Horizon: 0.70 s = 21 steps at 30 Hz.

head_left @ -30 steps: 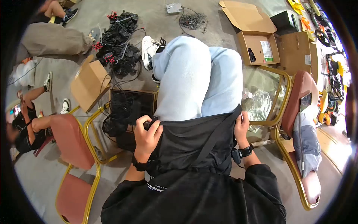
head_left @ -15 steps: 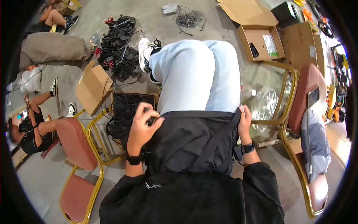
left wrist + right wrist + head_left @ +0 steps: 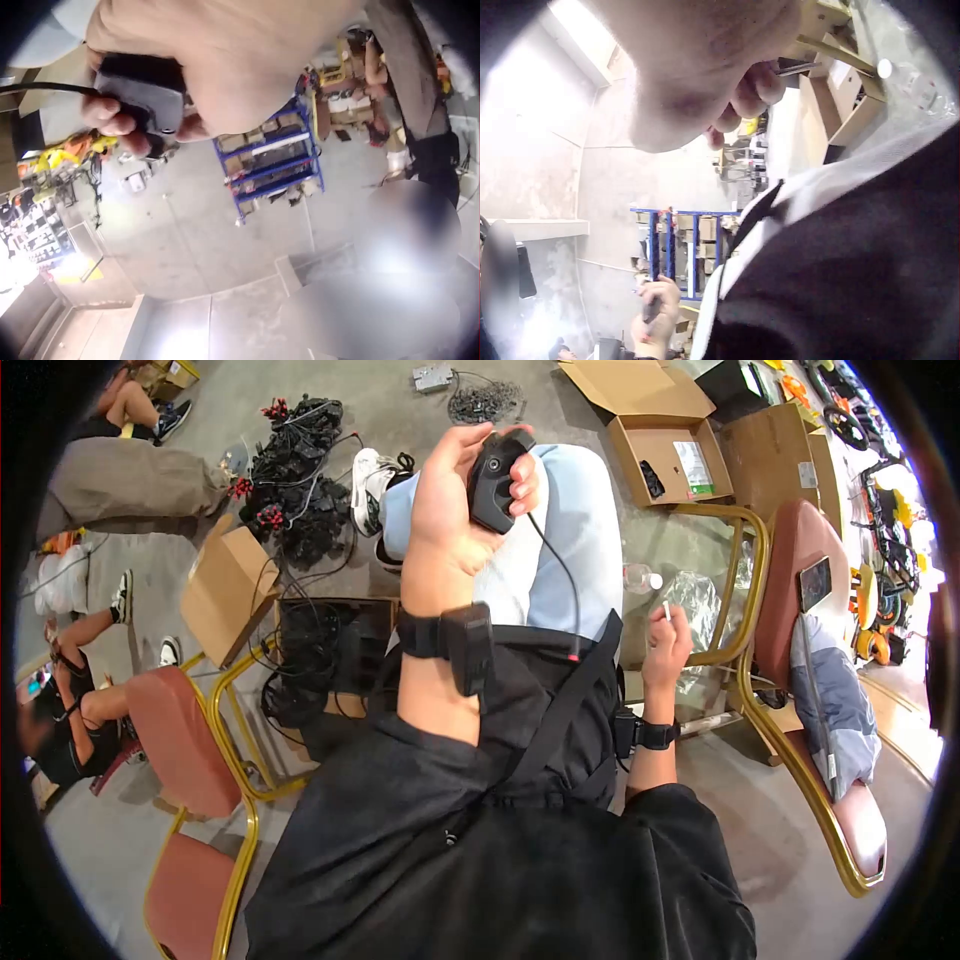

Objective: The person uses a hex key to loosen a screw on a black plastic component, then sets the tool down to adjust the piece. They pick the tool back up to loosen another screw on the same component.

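My left hand [image 3: 450, 495] is raised over the knees and grips a black handheld device [image 3: 492, 480] with a small round button or lens on its face. A thin black cable [image 3: 562, 565] runs from the device down to the lap. In the left wrist view the fingers curl round the same device [image 3: 142, 90]. Over on the right, my right hand [image 3: 667, 645] pinches a slim white stick [image 3: 667, 610], its far end hidden in the fingers. A black fabric bag [image 3: 530, 690] with a wide strap lies across the lap.
Red-seated chairs [image 3: 185, 740] stand at left and right, the right one bearing a phone [image 3: 815, 584] and a grey jacket [image 3: 835, 710]. An open cardboard box [image 3: 670, 460], a bottle [image 3: 640, 578], clear plastic and heaps of black cables [image 3: 295, 480] lie on the floor. Other people sit at left.
My left hand has left the bag's edge and risen forward over the knees with the black device. The right hand has moved off the bag's right edge, slightly outward and up.
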Each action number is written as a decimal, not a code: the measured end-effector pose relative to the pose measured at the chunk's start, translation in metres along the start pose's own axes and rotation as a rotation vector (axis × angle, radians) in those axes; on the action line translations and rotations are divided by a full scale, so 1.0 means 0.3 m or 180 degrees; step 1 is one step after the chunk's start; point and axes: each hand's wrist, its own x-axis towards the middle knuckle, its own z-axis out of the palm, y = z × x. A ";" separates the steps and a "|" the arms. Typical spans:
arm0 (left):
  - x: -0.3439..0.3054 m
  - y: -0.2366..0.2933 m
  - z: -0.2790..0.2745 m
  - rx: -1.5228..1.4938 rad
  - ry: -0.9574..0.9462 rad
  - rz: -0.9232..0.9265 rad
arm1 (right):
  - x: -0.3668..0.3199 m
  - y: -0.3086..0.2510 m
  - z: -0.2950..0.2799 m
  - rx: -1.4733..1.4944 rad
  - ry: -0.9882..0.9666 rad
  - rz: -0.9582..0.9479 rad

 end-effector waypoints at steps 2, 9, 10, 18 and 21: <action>0.018 -0.009 -0.061 0.0155 0.0118 0.0231 | 0.055 -0.049 0.008 0.0555 0.0102 0.0064; -0.102 0.037 -0.094 0.0716 -0.0218 0.0433 | 0.144 -0.433 0.202 0.0667 -0.0255 -0.0283; -0.102 0.043 -0.111 0.0566 -0.0422 0.0434 | 0.159 -0.484 0.233 0.0218 -0.0476 -0.0069; -0.059 -0.006 -0.112 0.0803 0.0335 0.1085 | 0.191 -0.660 0.459 0.0151 -0.1034 -0.1015; -0.063 0.005 -0.132 0.1044 0.0277 0.1100 | 0.200 -0.578 0.493 0.0039 -0.1032 -0.1362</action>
